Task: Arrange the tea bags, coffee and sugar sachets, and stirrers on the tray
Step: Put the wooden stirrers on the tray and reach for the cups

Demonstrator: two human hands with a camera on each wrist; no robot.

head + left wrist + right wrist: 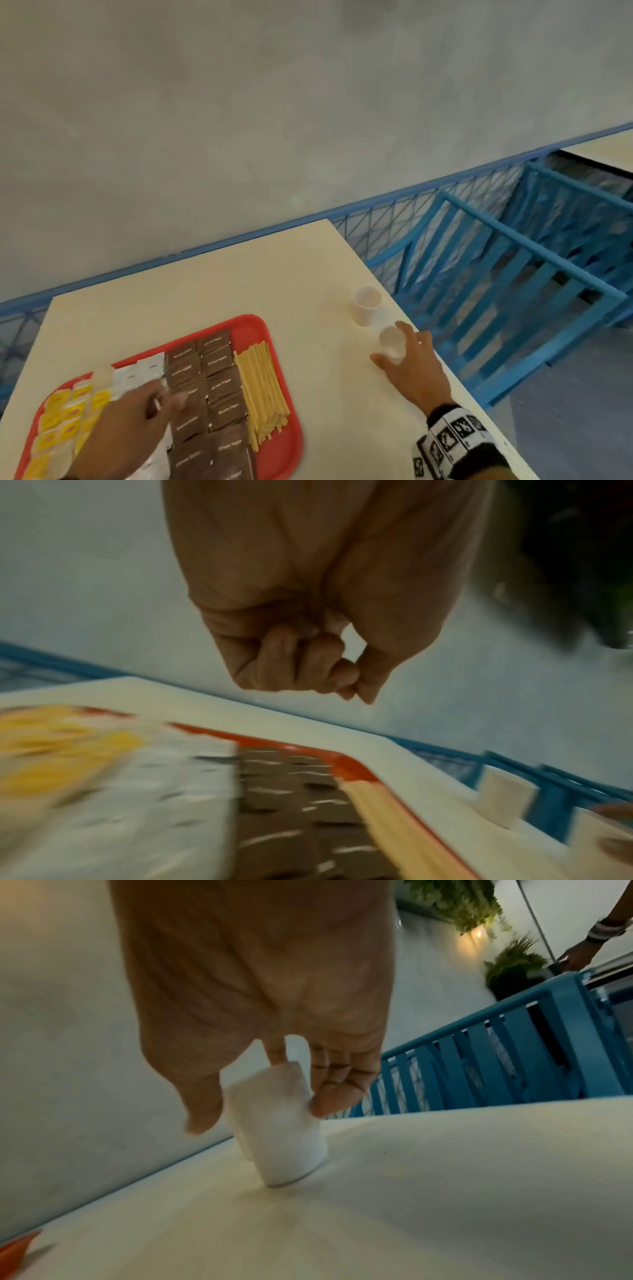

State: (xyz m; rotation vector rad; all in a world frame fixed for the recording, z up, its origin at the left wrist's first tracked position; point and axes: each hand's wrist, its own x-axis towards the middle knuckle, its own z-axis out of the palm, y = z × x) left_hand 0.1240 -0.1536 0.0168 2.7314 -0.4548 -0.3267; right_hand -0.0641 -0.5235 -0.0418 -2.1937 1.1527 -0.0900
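Note:
A red tray (253, 323) lies at the table's near left. On it, from left to right, are yellow tea bags (65, 414), white sachets (140, 373), brown sugar sachets (219, 387) and a bundle of wooden stirrers (263, 387). My left hand (168, 402) hovers over the white and brown sachets. In the left wrist view its fingers (318, 666) are curled against the thumb with nothing visible in them. My right hand (390, 342) grips a small white paper cup (281, 1137) that stands on the table near its right edge, thumb on one side and fingers on the other.
A second white paper cup (367, 305) stands just beyond the held one. The cream table (205, 284) ends close to the right of both cups. Blue slatted chairs (496, 274) and a blue mesh rail (394, 212) lie past that edge, against a grey wall.

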